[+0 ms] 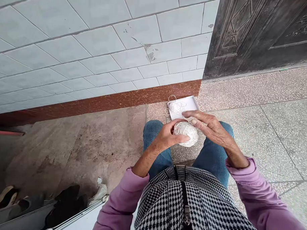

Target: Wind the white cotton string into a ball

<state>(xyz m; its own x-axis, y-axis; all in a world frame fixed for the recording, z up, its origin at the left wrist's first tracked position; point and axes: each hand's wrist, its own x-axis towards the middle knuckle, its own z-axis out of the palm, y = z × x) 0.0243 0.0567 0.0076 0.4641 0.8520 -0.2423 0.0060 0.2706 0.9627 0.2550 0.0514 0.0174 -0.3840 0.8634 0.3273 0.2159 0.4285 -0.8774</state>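
the left hand (171, 135) holds a ball of white thread (186, 133), with the thumb across its front and the fingers curled behind it. the right hand (208, 126) is just beside the ball on its right, open and flat, the fingers stretched toward the left above the top of the ball; i cannot tell if a strand runs through them. the ball is above the gap between the two knees in blue jeans (212, 157). just beyond the ball, on the floor (268, 132), lies a white tray (187, 104) with a loose heap of white thread (176, 106) in it. behind the tray is the red-brown base strip (106, 103) of a white tiled wall (95, 49), and to the right of the tray a dark door (259, 31). far left of the ball, some shoes (64, 202) lie at the lower edge.
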